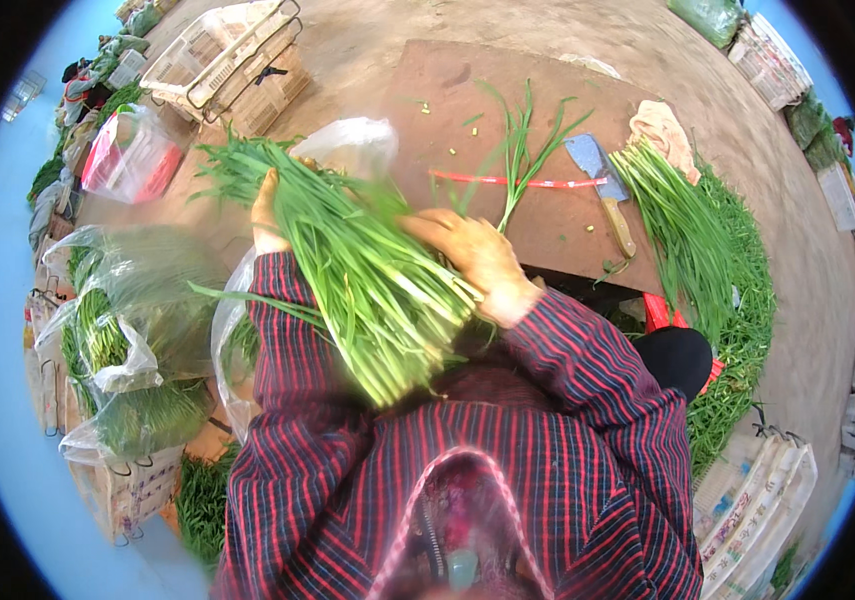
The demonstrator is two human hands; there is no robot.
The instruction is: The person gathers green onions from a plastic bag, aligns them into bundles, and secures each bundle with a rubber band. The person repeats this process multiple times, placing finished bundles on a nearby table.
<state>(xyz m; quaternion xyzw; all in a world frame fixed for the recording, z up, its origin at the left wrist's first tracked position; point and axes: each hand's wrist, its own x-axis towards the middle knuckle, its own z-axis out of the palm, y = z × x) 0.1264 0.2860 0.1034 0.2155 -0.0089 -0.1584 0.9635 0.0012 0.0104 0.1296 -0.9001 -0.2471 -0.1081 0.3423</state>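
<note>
A large bunch of garlic chives (352, 262) lies slantwise before my chest, its pale cut ends towards me and its green tips to the upper left. My left hand (268, 214) supports it from the left, the thumb showing and the fingers hidden beneath the leaves. My right hand (476, 259), blurred, is at the bunch's right side, fingers stretched over the stems; whether it pinches any is unclear. Beyond it, a few loose chives (521, 157) lie across a red strip (472, 178) on the brown board (442, 90). A wooden-handled cleaver (601, 187) rests to their right.
Right of the board are another chive bunch (671, 217), a cloth (660, 131) and a heap of greens (742, 300). Bagged chives (142, 300) stand at left, near a pink-and-white bag (131, 157). Plastic crates (225, 45) stand upper left; a person (78, 90) is farther off.
</note>
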